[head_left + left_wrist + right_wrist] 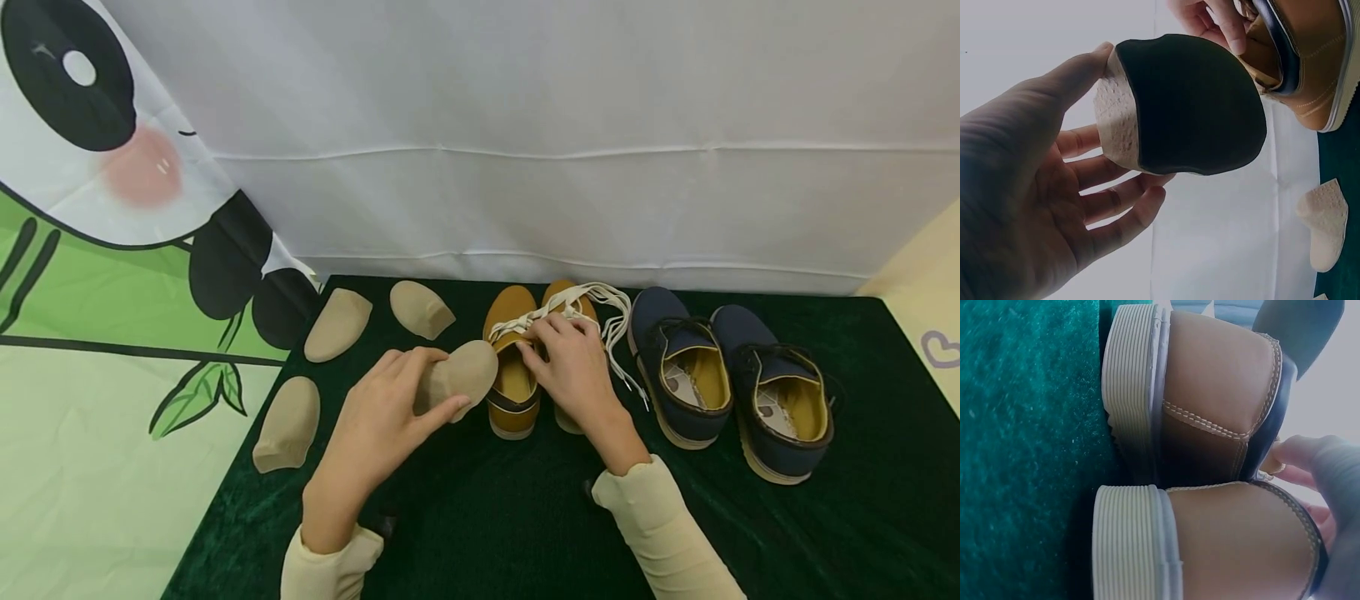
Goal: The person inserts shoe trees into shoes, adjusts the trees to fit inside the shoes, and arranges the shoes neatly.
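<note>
I saw the left hand (pixel 382 417) pinching a beige insert (pixel 467 372) by its edges, thumb nearer and fingers farther, raised just left of the left tan shoe (pixel 514 415). The right hand (pixel 573 367) was at that shoe's opening, fingers bent over the laces (pixel 512 326); from my post it looked like a grip on the front of the opening, though the knuckles hid exactly what was caught. I judged the insert light and stiff, like moulded pulp, with a dry, rough skin unlikely to slip but apt to dent under a hard squeeze; the sides by the blunt end seemed the best hold, leaving the rounded end free. Three more inserts (pixel 337 325) lay to the left, and blue shoes (pixel 787 412) stood right of the right tan shoe (pixel 557 292). Dark green velvety cloth (pixel 487 533) lay underneath, and I expected it to drag a little. A creased white sheet (pixel 525 208) hung at the far side, a cartoon print (pixel 150 292) at the left, a pale yellow panel (pixel 922 308) at the right.
</note>
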`<state>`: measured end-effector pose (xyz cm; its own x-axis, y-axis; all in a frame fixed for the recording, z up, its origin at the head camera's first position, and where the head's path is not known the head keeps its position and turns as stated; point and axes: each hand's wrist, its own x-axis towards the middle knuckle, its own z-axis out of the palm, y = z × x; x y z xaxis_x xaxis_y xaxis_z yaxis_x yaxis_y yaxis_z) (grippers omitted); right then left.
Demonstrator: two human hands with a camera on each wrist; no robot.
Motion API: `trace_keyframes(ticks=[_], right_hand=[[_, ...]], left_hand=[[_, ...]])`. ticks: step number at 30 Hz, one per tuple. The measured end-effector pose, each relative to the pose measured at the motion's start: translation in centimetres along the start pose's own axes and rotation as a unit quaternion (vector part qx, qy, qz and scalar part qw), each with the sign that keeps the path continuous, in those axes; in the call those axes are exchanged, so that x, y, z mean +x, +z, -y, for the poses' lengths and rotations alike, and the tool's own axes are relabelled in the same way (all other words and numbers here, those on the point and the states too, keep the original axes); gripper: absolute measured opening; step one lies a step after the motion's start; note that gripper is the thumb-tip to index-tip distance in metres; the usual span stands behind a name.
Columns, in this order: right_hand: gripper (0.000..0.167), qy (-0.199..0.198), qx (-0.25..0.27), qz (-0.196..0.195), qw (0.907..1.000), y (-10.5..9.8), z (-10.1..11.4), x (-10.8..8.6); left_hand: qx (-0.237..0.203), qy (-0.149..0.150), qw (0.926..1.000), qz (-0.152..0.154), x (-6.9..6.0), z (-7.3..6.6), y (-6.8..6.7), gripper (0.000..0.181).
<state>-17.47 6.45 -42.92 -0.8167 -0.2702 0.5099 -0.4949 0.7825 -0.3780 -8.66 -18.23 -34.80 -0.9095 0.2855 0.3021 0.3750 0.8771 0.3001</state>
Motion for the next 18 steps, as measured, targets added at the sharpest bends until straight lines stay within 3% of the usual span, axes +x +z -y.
trace_keyframes(ticks=[7, 18], right_hand=[[0.010, 0.012, 0.021, 0.021, 0.9995, -0.10, 0.02, 0.00], [0.010, 0.007, 0.026, 0.022, 0.9994, 0.01, -0.15, -0.03]], left_hand=[[-0.020, 0.004, 0.9998, 0.001, -0.03, -0.41, 0.04, 0.056], [-0.035, 0.014, 0.9993, 0.004, 0.02, -0.82, 0.29, 0.056]])
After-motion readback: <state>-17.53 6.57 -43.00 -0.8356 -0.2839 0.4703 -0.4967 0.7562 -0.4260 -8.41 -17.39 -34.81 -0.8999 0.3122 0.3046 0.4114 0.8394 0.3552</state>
